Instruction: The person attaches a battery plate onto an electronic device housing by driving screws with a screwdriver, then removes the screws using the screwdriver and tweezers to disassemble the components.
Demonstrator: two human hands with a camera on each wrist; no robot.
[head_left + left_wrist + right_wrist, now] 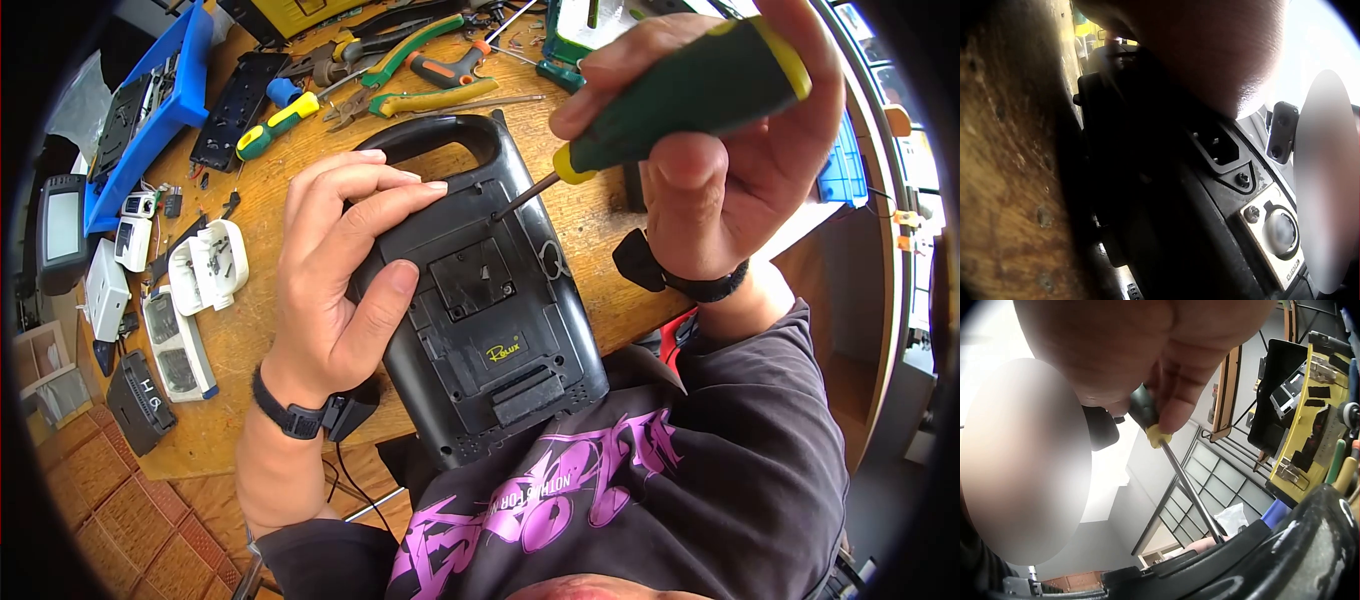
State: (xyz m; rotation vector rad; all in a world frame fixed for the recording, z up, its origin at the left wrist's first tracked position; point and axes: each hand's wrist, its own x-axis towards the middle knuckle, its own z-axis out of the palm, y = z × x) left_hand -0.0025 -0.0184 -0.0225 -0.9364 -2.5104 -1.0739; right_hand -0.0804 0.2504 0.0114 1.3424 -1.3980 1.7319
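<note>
A black handheld device (480,300) with a carry handle lies back-up on the wooden bench (250,330), its lower end over the near edge. My left hand (345,270) rests flat on its left side, fingers straight and thumb pressing the back panel. My right hand (720,140) grips a green and yellow screwdriver (680,95), whose tip sits in a screw hole on the upper back of the device. In the left wrist view the device's side (1229,187) shows a power socket and a round connector. The right wrist view shows the screwdriver shaft (1188,490) running down to the casing.
Pliers, cutters and more screwdrivers (400,70) lie beyond the device. A blue tray (150,110) sits at the far left, with white plugs and adapters (205,265) and small boxes along the left edge. A blue bin (845,165) stands at right.
</note>
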